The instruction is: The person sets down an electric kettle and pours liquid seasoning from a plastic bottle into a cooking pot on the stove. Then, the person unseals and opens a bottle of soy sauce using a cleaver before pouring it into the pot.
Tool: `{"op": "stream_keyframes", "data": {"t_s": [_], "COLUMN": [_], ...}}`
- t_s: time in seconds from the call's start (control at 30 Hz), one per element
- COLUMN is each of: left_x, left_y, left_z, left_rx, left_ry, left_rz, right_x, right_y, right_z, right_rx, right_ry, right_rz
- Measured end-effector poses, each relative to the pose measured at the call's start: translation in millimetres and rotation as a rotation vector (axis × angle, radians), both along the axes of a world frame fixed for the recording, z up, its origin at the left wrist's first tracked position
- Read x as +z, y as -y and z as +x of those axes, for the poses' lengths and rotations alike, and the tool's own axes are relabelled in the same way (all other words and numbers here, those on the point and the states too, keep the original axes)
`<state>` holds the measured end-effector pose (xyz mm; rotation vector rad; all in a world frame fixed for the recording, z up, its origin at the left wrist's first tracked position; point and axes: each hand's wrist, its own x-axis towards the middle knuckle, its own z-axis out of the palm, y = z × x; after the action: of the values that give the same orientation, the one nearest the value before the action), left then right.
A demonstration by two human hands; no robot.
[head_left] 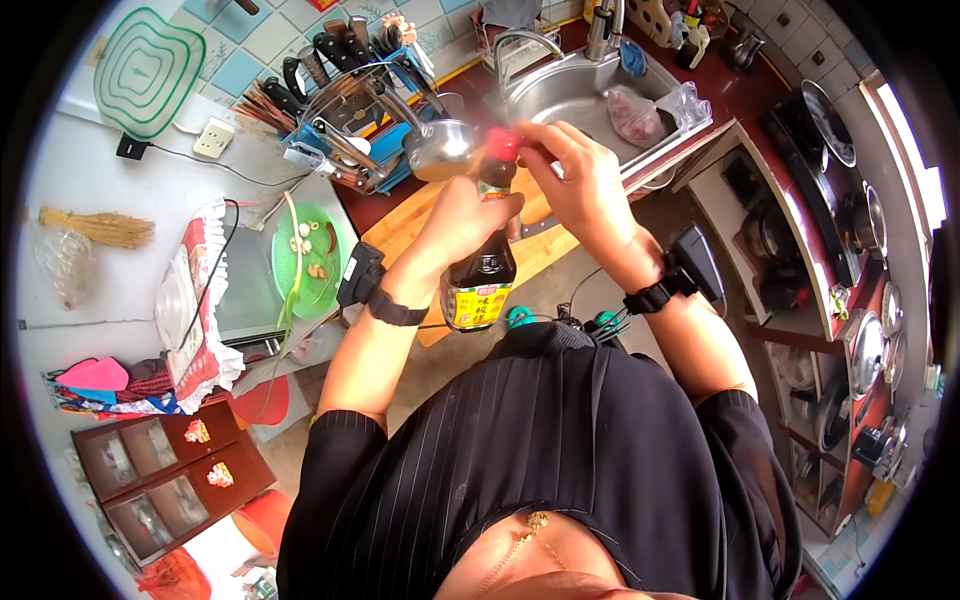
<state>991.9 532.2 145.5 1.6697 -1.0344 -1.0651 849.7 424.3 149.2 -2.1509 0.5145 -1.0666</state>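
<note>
Head view: the left hand (455, 228) is wrapped around the neck of a glass bottle (484, 285), clasping it upright above the chopping board (395, 238) at the front edge of the bench. Its contents look dark through the glass; the fill level cannot be told. A yellow label circles its lower part. The right hand (575, 165) has bent fingers at the bottle's red cap (503, 143); blur hides whether they pinch it or only touch it. A knife (540, 226) lies on the board, behind the bottle.

Toward the bench's back edge, a rack (345, 100) holds dark-handled knives and other utensils, with a metal pot (443, 152) beside it. Right of that, the sink (562, 108) carries a plastic bag (637, 117) with something pinkish inside, near its right edge. Left of the board, a green basket (319, 294) holds garlic (303, 232) and other small pieces, and a spring onion (292, 290) hangs over its near rim.
</note>
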Motion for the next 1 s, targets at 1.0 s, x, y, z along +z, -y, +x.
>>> {"op": "stream_keyframes", "data": {"t_s": [1.0], "left_x": [2.5], "left_y": [-15.7], "left_z": [14.5], "left_rx": [-0.243], "left_ry": [-0.175], "left_rz": [0.111], "right_x": [-0.3], "right_y": [17.0], "right_z": [-0.9], "right_rx": [0.166], "right_ry": [-0.124], "right_rz": [-0.220]}}
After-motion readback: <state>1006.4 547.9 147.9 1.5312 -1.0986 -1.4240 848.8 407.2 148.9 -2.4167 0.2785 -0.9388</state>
